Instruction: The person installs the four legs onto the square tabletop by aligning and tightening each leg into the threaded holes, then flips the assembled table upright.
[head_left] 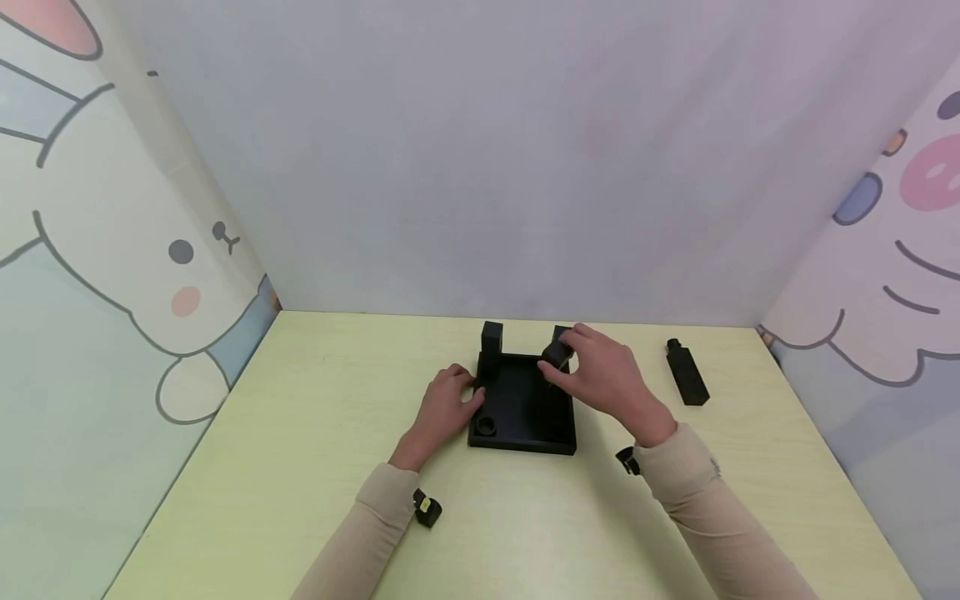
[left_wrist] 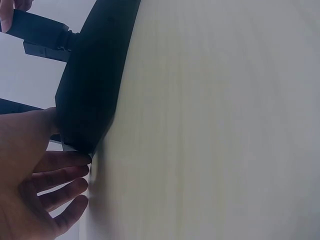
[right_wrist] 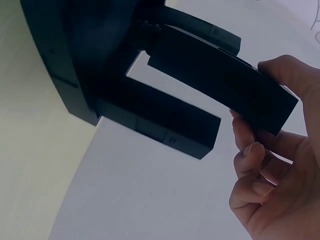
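Right hand (head_left: 606, 375): pinching a black post (right_wrist: 225, 80) over the black tray's (head_left: 522, 447) right side — narrow end toward tray.
Left hand (head_left: 445, 408): clamped on tray's left edge.
Standing posts (head_left: 491, 348): upright at tray's rear corners.
Loose post (head_left: 687, 377): lying right of tray — well apart.

I'm watching a pale worktop (head_left: 315, 467), smooth and more matt than shiny, faint wood-like grain streaking it in the left wrist view. Toward its far edge I've got a tray (head_left: 517, 404), smooth black plastic by the look, dull sheen; the 2 upright posts (head_left: 491, 343) match. The raised block (right_wrist: 220, 77) reads matt black plastic, ridged at the neck. Near the worktop's far right corner, 1 loose block (head_left: 687, 377), plain dark plastic-looking. Sleeves (head_left: 675, 467): creased beige cloth. Past the far edge, a matt, cloth-like backdrop (head_left: 480, 167), softly rippled.
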